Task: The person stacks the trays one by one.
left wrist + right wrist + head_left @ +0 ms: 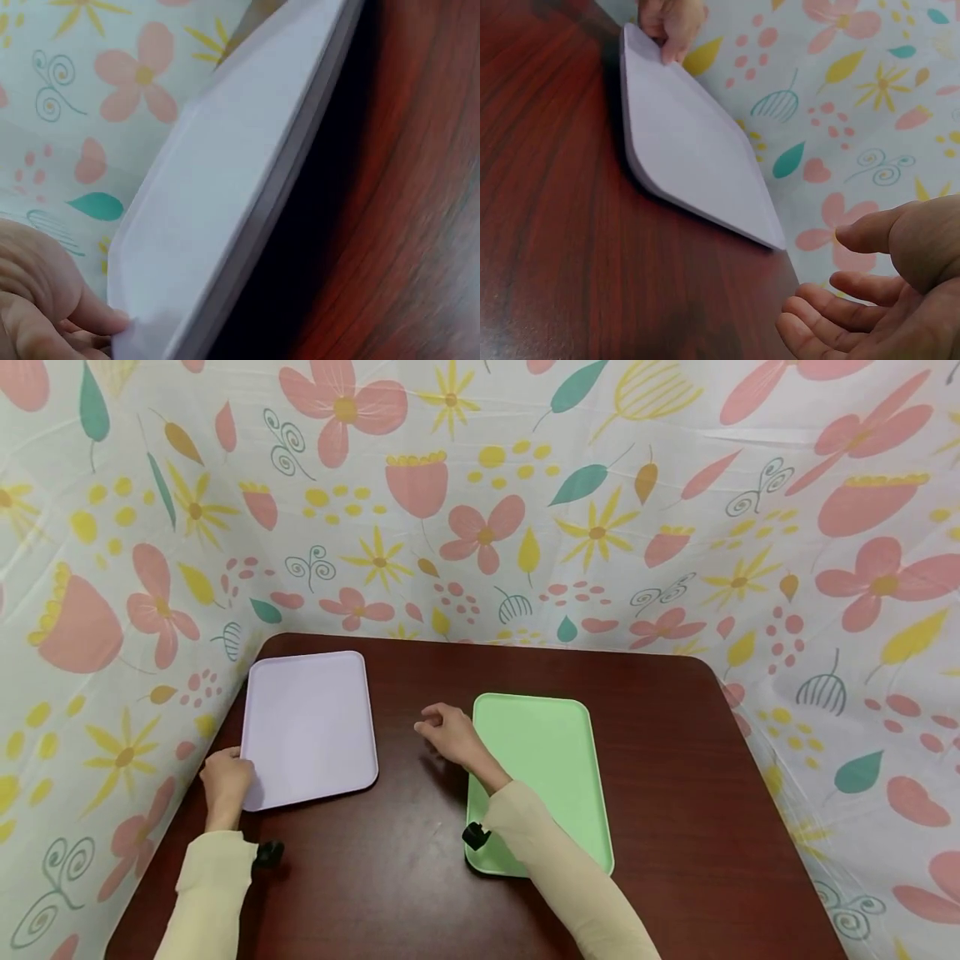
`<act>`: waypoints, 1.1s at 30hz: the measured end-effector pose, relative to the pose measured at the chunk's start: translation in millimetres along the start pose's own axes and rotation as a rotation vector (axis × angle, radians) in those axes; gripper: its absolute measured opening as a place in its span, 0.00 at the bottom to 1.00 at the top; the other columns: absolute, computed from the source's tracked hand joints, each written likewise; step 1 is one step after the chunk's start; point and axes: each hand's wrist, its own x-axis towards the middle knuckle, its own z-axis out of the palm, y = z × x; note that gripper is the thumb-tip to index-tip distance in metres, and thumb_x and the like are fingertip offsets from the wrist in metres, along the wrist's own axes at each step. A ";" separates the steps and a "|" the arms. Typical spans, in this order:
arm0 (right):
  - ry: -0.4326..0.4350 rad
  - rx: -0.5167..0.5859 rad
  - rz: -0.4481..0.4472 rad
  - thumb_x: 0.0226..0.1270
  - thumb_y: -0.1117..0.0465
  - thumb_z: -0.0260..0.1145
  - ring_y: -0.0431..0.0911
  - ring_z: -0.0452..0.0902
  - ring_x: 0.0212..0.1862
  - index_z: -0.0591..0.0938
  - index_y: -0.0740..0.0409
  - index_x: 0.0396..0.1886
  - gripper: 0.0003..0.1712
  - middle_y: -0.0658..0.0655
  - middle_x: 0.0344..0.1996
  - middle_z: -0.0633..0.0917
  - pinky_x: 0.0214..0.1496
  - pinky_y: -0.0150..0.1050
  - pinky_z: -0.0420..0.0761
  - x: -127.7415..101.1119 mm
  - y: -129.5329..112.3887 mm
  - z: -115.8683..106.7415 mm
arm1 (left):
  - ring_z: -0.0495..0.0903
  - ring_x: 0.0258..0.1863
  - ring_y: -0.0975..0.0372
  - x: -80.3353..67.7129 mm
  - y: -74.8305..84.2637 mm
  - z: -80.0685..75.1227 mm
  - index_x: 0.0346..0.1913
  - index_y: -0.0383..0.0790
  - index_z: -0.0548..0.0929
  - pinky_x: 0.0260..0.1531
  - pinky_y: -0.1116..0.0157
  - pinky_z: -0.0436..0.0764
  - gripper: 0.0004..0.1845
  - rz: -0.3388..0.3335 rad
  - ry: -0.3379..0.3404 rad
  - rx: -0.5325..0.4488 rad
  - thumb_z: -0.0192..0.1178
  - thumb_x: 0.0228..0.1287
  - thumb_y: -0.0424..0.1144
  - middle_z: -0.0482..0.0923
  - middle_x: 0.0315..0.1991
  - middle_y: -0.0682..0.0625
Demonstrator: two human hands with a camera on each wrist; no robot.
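A lavender tray (309, 727) is at the table's left side, its near left edge pinched by my left hand (227, 778). In the left wrist view the thumb (109, 319) lies on the tray's rim while the other fingers curl beneath it. That view also shows a dark gap under the tray's side. My right hand (450, 735) hangs above the table between the two trays, holding nothing. Its fingers are loosely bent and apart from the thumb in the right wrist view (870, 300). Beneath my right forearm lies a light green tray (536, 752), partly hidden by the sleeve.
Both trays are on a dark reddish-brown wooden table (660, 760). A white curtain (480, 460) printed with flowers and leaves surrounds its back and sides. Small black wrist cameras (476, 836) are worn at both cuffs.
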 end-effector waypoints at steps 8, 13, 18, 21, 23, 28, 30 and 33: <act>-0.002 0.050 0.016 0.78 0.54 0.63 0.52 0.83 0.50 0.80 0.63 0.64 0.23 0.61 0.53 0.85 0.53 0.50 0.82 3.9 -4.3 -1.4 | 0.72 0.60 0.31 -17.2 12.5 7.3 0.64 0.21 0.76 0.59 0.38 0.72 0.24 -0.002 0.019 -0.065 0.41 0.71 0.29 0.77 0.58 0.24; -0.002 0.097 0.036 0.79 0.54 0.62 0.59 0.84 0.49 0.78 0.65 0.66 0.24 0.64 0.53 0.84 0.49 0.49 0.82 6.8 -4.7 -2.3 | 0.74 0.59 0.32 -26.4 24.9 10.9 0.66 0.21 0.74 0.58 0.38 0.73 0.24 0.019 -0.009 -0.078 0.41 0.75 0.29 0.76 0.58 0.22; 0.006 0.141 0.065 0.80 0.53 0.62 0.64 0.84 0.50 0.75 0.66 0.69 0.27 0.66 0.54 0.83 0.45 0.46 0.83 10.1 -3.2 -4.3 | 0.74 0.61 0.34 -34.1 35.0 13.1 0.68 0.21 0.73 0.58 0.38 0.74 0.23 0.024 -0.058 -0.099 0.42 0.77 0.29 0.75 0.61 0.23; 0.020 0.168 0.077 0.80 0.54 0.61 0.65 0.84 0.51 0.73 0.67 0.70 0.29 0.67 0.55 0.82 0.46 0.47 0.84 12.1 -1.5 -5.8 | 0.75 0.60 0.35 -38.7 42.2 12.6 0.68 0.22 0.73 0.58 0.38 0.75 0.23 0.033 -0.080 -0.107 0.43 0.78 0.30 0.75 0.60 0.23; 0.028 0.190 0.080 0.80 0.54 0.61 0.65 0.84 0.51 0.71 0.69 0.71 0.30 0.68 0.56 0.82 0.48 0.51 0.84 13.5 -0.7 -6.7 | 0.76 0.58 0.35 -41.7 47.6 12.2 0.69 0.24 0.73 0.56 0.38 0.75 0.23 0.033 -0.089 -0.110 0.43 0.78 0.30 0.76 0.60 0.24; 0.038 0.275 0.091 0.81 0.55 0.60 0.66 0.83 0.51 0.67 0.72 0.73 0.32 0.70 0.55 0.82 0.53 0.60 0.83 16.6 -0.2 -8.6 | 0.77 0.57 0.37 -48.1 59.8 12.8 0.69 0.23 0.73 0.55 0.39 0.76 0.23 0.042 -0.120 -0.147 0.44 0.79 0.31 0.76 0.60 0.24; 0.033 0.293 0.100 0.81 0.55 0.60 0.64 0.84 0.49 0.67 0.72 0.73 0.32 0.69 0.54 0.82 0.53 0.60 0.83 17.3 0.2 -8.7 | 0.77 0.58 0.37 -50.4 63.3 14.3 0.69 0.23 0.73 0.56 0.39 0.76 0.23 0.044 -0.130 -0.156 0.44 0.79 0.31 0.76 0.60 0.24; 0.023 0.293 0.107 0.81 0.56 0.59 0.58 0.85 0.45 0.68 0.72 0.73 0.31 0.68 0.50 0.83 0.51 0.58 0.84 18.2 2.3 -7.8 | 0.78 0.57 0.37 -53.4 67.2 17.0 0.69 0.23 0.73 0.56 0.39 0.76 0.23 0.046 -0.138 -0.170 0.44 0.79 0.31 0.76 0.60 0.24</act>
